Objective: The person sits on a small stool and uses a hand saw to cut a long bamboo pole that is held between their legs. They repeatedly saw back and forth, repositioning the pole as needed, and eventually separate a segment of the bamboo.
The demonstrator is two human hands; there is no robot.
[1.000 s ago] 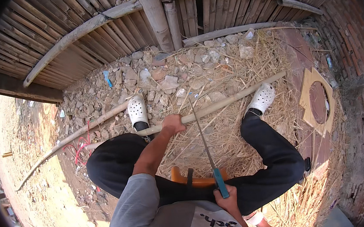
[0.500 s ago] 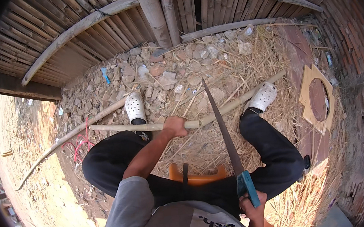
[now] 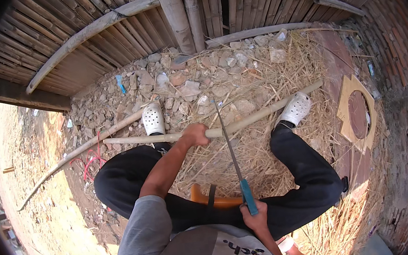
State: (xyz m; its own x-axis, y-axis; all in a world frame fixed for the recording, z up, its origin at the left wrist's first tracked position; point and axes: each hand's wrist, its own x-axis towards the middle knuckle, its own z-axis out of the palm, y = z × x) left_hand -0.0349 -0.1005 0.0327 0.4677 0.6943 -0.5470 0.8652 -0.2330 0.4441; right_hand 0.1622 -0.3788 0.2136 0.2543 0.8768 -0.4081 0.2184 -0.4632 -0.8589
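Bamboo pole [image 3: 262, 114] lying across the straw-strewn ground [image 3: 266, 155], spanning from beside the left white clog [image 3: 153, 119] to the right white clog [image 3: 295, 109]. Left hand [image 3: 196, 134] clenched around the pole at mid-length. Right hand [image 3: 254, 217] grasping the blue handle of a handsaw [image 3: 232, 157], near the body; blade crossing the pole just right of the left hand. Orange stool [image 3: 211, 200] between the knees; rubble and bamboo wall [image 3: 105, 43] beyond.

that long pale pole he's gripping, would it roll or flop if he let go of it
The pole looks round and smooth, so it could roll, though the straw under it would likely damp that. It spans from the left hand outward without visible sag, so it seems fairly stiff. The saw blade resting on it may also steady it.
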